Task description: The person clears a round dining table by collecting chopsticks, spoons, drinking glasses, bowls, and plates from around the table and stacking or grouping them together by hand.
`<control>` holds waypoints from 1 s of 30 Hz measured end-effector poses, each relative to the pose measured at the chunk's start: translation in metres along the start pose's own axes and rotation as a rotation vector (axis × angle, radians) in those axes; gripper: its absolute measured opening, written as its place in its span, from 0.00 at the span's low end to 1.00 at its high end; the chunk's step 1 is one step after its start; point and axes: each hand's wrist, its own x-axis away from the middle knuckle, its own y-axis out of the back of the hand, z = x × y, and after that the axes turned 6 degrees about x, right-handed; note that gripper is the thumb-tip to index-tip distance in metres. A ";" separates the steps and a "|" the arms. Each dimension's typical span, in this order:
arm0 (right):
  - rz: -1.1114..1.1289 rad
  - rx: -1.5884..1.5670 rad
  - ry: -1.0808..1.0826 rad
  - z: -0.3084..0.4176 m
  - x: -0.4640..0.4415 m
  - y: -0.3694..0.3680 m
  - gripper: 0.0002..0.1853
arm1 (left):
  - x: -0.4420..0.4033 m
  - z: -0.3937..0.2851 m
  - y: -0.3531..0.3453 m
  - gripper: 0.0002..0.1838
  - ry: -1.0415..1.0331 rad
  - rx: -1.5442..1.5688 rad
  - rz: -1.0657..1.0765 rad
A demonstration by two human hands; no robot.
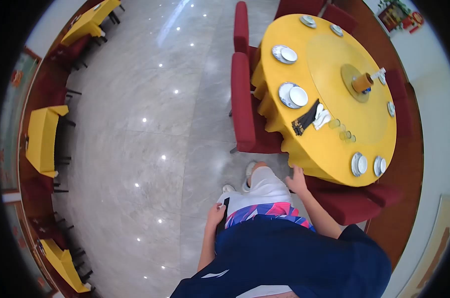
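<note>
Beside my white shorts, my left hand [216, 214] has its fingers curled against a long black item [225, 212], whose nature I cannot make out. My right hand [296, 181] holds nothing, its fingers loosely apart beside the hanging edge of the yellow tablecloth [309, 161]. On the round table ahead of it lie black chopstick sleeves [305, 119] and white spoons [322, 117], with small glasses [344, 134] to their right. Stacked white dishes [298, 96] stand near the table's left edge.
Red chairs [242, 102] line the table's left side, and another red chair [341, 202] is close to my right arm. A brown container [362, 83] stands at the table's centre. Grey tiled floor [150, 149] stretches left towards smaller yellow-covered tables [42, 140].
</note>
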 end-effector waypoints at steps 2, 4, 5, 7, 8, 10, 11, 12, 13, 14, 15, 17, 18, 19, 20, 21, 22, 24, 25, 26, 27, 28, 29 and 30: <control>0.153 -0.099 0.142 0.078 -0.003 0.022 0.27 | -0.005 -0.004 0.019 0.27 -0.051 -0.092 -0.016; 0.269 -0.171 0.189 0.142 -0.012 0.032 0.24 | -0.025 -0.020 0.042 0.26 -0.105 -0.199 -0.040; 0.322 -0.242 0.230 0.175 -0.016 0.036 0.22 | -0.038 -0.030 0.057 0.24 -0.232 -0.232 -0.127; 0.386 -0.333 0.291 0.225 -0.035 0.028 0.21 | -0.066 -0.065 0.095 0.23 -0.348 -0.279 -0.240; 0.333 -0.320 0.381 0.245 -0.047 0.020 0.21 | -0.073 -0.096 0.117 0.21 -0.449 -0.241 -0.345; 0.264 -0.368 0.513 0.278 -0.079 -0.002 0.20 | -0.072 -0.142 0.167 0.20 -0.531 -0.241 -0.467; 0.268 -0.399 0.527 0.292 -0.100 -0.018 0.20 | -0.074 -0.170 0.191 0.19 -0.535 -0.207 -0.509; 0.346 -0.428 0.521 0.302 -0.113 -0.036 0.20 | -0.075 -0.190 0.210 0.19 -0.537 -0.174 -0.542; 0.422 -0.452 0.500 0.312 -0.118 -0.048 0.20 | -0.073 -0.200 0.230 0.19 -0.527 -0.198 -0.538; 0.422 -0.461 0.565 0.322 -0.123 -0.058 0.19 | -0.072 -0.208 0.250 0.18 -0.498 -0.235 -0.533; 0.417 -0.472 0.563 0.332 -0.132 -0.058 0.19 | -0.069 -0.214 0.265 0.17 -0.468 -0.270 -0.532; 0.673 -0.476 0.627 0.365 -0.153 -0.061 0.18 | -0.060 -0.227 0.296 0.17 -0.403 -0.314 -0.524; 0.664 -0.449 0.687 0.377 -0.166 -0.062 0.17 | -0.059 -0.231 0.310 0.17 -0.336 -0.330 -0.519; 0.652 -0.455 0.704 0.391 -0.184 -0.062 0.17 | -0.062 -0.233 0.321 0.17 -0.346 -0.335 -0.535; 0.676 -0.458 0.697 0.402 -0.201 -0.061 0.17 | -0.066 -0.232 0.329 0.16 -0.281 -0.239 -0.552; 0.699 -0.456 0.688 0.412 -0.220 -0.061 0.16 | -0.072 -0.232 0.335 0.15 -0.218 -0.138 -0.562; 0.689 -0.461 0.682 0.421 -0.241 -0.063 0.15 | -0.082 -0.231 0.342 0.15 -0.236 -0.133 -0.567; 0.641 -0.439 0.652 0.433 -0.284 -0.071 0.14 | -0.114 -0.236 0.358 0.14 -0.129 0.430 -0.604; 0.615 -0.422 0.612 0.436 -0.306 -0.075 0.13 | -0.131 -0.245 0.368 0.14 -0.146 0.435 -0.588; 0.596 -0.359 0.592 0.438 -0.330 -0.078 0.13 | -0.148 -0.253 0.380 0.13 -0.087 0.491 -0.591; 0.578 -0.343 0.577 0.439 -0.357 -0.084 0.13 | -0.167 -0.263 0.393 0.13 -0.024 0.543 -0.588; 0.586 -0.188 0.553 0.436 -0.380 -0.088 0.14 | -0.194 -0.269 0.408 0.14 -0.045 0.513 -0.569; 0.602 -0.038 0.518 0.432 -0.394 -0.091 0.15 | -0.219 -0.274 0.422 0.14 -0.036 0.507 -0.532; 0.620 0.064 0.475 0.439 -0.406 -0.075 0.15 | -0.245 -0.289 0.442 0.14 -0.080 0.470 -0.476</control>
